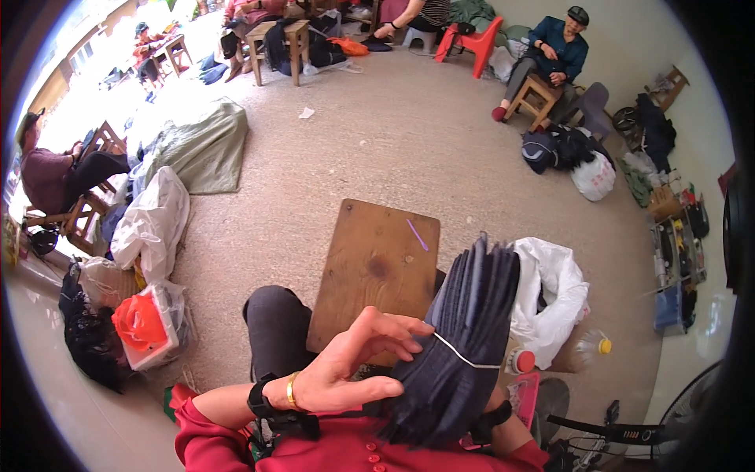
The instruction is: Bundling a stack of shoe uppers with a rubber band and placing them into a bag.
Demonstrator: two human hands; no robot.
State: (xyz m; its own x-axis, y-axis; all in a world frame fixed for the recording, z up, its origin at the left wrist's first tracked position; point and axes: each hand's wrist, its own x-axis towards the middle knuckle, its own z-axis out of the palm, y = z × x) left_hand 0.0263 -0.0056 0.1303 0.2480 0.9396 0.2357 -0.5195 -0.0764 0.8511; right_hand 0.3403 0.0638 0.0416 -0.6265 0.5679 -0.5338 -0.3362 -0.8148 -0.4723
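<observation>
A thick bundle of dark navy fabric pieces [472, 307] stands tilted up before my chest, layered like pages. A thin white band [464, 354] runs across its middle. My left hand [354, 358] is at the bundle's left side, thumb and fingers apart, with the index fingertip at the end of the band. Behind the bundle's lower right is my right hand [499, 400], mostly hidden; it holds the bundle up, though its fingers do not show. A wooden stool top [370, 271] lies just beyond my hands, bearing a small purple tool [418, 234].
To the right are an open white plastic bag [550, 299], a bottle with a red cap [521, 362] and a clear bottle with a yellow cap [595, 348]. A white box with an orange bag [145, 326] stands left. Several people sit around the room; a bicycle handlebar [605, 430] reaches in at lower right.
</observation>
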